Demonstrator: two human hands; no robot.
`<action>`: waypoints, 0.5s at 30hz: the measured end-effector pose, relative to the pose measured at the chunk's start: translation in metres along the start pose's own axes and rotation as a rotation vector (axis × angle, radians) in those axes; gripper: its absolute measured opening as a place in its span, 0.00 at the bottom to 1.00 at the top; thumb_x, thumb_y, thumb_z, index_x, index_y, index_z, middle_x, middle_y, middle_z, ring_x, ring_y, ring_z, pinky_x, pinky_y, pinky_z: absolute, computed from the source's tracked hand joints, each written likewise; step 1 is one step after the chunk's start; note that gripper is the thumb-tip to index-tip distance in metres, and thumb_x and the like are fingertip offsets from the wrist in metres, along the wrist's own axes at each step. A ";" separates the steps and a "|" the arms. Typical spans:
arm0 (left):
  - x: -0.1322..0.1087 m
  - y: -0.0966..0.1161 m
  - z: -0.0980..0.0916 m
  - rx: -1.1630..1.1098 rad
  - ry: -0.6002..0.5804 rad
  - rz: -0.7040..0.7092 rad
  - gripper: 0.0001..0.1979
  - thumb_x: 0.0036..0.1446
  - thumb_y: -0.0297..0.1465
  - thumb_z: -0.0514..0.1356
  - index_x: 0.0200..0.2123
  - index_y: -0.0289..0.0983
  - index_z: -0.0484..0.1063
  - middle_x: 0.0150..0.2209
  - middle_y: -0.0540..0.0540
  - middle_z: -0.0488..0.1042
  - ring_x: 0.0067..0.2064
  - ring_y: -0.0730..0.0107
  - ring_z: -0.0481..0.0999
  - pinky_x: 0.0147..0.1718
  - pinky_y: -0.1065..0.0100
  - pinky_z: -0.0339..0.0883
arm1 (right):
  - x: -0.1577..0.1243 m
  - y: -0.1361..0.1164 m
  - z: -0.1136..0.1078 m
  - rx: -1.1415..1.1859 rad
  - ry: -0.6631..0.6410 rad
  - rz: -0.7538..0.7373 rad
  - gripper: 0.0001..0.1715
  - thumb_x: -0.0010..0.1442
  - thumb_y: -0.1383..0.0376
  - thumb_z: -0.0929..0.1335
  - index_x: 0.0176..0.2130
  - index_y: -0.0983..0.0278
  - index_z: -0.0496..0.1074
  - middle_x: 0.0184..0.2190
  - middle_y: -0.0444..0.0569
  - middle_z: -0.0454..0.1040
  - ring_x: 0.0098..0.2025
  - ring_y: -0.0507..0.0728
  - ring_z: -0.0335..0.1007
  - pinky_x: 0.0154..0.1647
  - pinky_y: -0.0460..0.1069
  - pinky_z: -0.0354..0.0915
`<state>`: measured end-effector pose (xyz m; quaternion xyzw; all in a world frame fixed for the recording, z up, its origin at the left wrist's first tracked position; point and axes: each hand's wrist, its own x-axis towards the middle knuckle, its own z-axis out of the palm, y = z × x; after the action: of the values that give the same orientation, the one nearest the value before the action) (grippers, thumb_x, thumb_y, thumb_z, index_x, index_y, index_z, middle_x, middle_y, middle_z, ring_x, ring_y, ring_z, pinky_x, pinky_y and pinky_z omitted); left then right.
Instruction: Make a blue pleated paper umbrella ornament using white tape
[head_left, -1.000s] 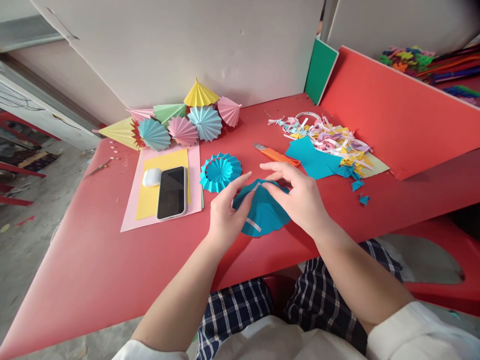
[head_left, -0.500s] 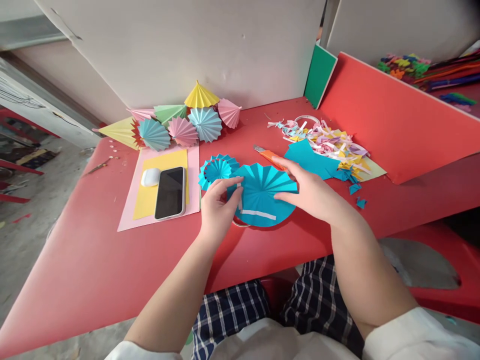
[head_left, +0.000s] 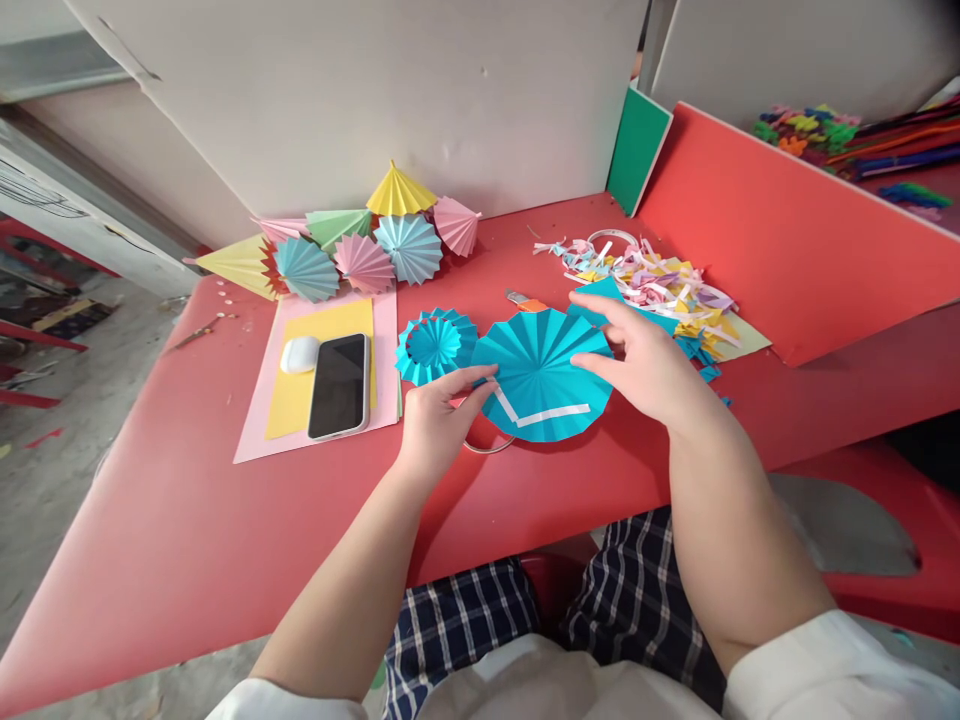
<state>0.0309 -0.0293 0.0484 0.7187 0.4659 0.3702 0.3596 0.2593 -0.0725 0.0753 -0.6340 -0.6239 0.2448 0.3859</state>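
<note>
A blue pleated paper disc (head_left: 541,350) fans out between my hands, tilted toward me. Two white strips lie along its lower edge, meeting at a corner. My left hand (head_left: 444,412) pinches the disc's left rim between thumb and fingers. On the right side, my right hand (head_left: 637,355) has its thumb over the disc and its other fingers around the rim, loosely holding it. Left of the disc lies a blue pleated paper ring (head_left: 435,345). Partly hidden under the disc is a pale ring (head_left: 487,449), perhaps a tape roll.
Behind the disc lies an orange utility knife (head_left: 529,304), partly covered. Paper scraps (head_left: 660,280) pile up at the right. A phone (head_left: 340,385) and white case (head_left: 300,354) rest on paper sheets at left. Small paper umbrellas (head_left: 409,248) stand behind; a red board (head_left: 795,230) leans right.
The disc has turned counterclockwise and shifted slightly right and up, so the white strips now slant differently. My right hand has moved a little right and covers more of the knife.
</note>
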 end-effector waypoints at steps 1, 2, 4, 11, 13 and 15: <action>-0.001 0.000 0.000 0.029 0.017 0.015 0.10 0.52 0.36 0.62 0.37 0.40 0.78 0.37 0.48 0.80 0.39 0.64 0.79 0.42 0.65 0.74 | 0.000 0.000 0.000 0.009 -0.002 0.004 0.34 0.55 0.66 0.68 0.59 0.50 0.58 0.56 0.46 0.66 0.53 0.63 0.67 0.44 0.57 0.71; -0.001 0.001 0.000 0.050 0.032 0.026 0.10 0.52 0.36 0.62 0.37 0.40 0.78 0.36 0.49 0.80 0.39 0.65 0.79 0.41 0.65 0.74 | -0.001 -0.001 -0.001 0.020 -0.006 0.007 0.34 0.55 0.66 0.68 0.59 0.49 0.58 0.56 0.45 0.65 0.54 0.63 0.66 0.45 0.57 0.71; -0.001 0.001 0.001 0.073 0.054 0.045 0.09 0.52 0.35 0.61 0.36 0.41 0.79 0.36 0.50 0.80 0.38 0.66 0.79 0.40 0.67 0.74 | -0.001 -0.003 -0.001 0.039 -0.013 0.010 0.34 0.56 0.66 0.67 0.59 0.48 0.57 0.57 0.44 0.64 0.56 0.64 0.64 0.47 0.58 0.70; -0.002 -0.003 0.002 0.116 0.101 0.148 0.07 0.54 0.33 0.60 0.34 0.41 0.79 0.35 0.51 0.80 0.37 0.70 0.78 0.37 0.71 0.73 | -0.002 -0.006 0.000 0.034 -0.015 0.017 0.34 0.56 0.65 0.67 0.59 0.47 0.57 0.56 0.44 0.65 0.54 0.63 0.66 0.46 0.58 0.70; -0.003 -0.002 0.002 0.117 0.100 0.150 0.07 0.54 0.33 0.60 0.34 0.41 0.78 0.35 0.51 0.80 0.36 0.70 0.78 0.37 0.71 0.73 | -0.002 -0.006 0.000 0.030 -0.012 0.005 0.34 0.55 0.65 0.67 0.59 0.48 0.57 0.54 0.46 0.67 0.52 0.63 0.67 0.44 0.57 0.71; -0.003 0.000 0.002 0.091 0.087 0.131 0.06 0.54 0.33 0.60 0.33 0.40 0.78 0.34 0.51 0.80 0.36 0.71 0.78 0.37 0.72 0.72 | -0.001 -0.004 0.000 0.025 0.005 -0.007 0.33 0.55 0.65 0.67 0.59 0.49 0.58 0.51 0.46 0.69 0.51 0.62 0.68 0.42 0.56 0.71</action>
<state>0.0318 -0.0324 0.0464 0.7465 0.4495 0.4022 0.2810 0.2562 -0.0742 0.0781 -0.6278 -0.6219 0.2496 0.3961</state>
